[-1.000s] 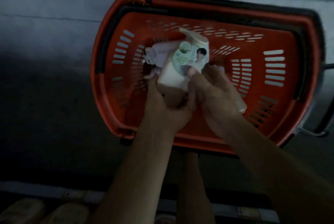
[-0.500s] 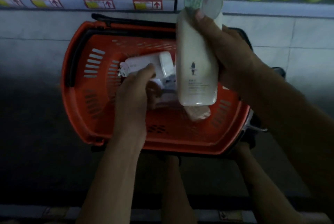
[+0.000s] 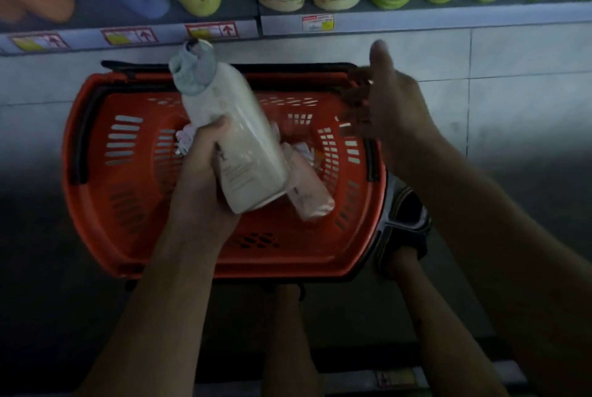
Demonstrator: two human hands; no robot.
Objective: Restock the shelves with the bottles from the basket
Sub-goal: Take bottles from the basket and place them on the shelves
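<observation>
Now the left hand (image 3: 205, 172) grips a tall cream plastic bottle (image 3: 237, 143) by its lower half above the orange plastic basket (image 3: 96, 204), its cap toward 11 o'clock, pointing at the shelf (image 3: 416, 16). The right hand (image 3: 394, 108) hangs relaxed, empty, at 3 o'clock.

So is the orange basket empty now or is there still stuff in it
Not empty. A pinkish bottle and white packaging lie in the basket, under the cream bottle in the left hand.
</observation>
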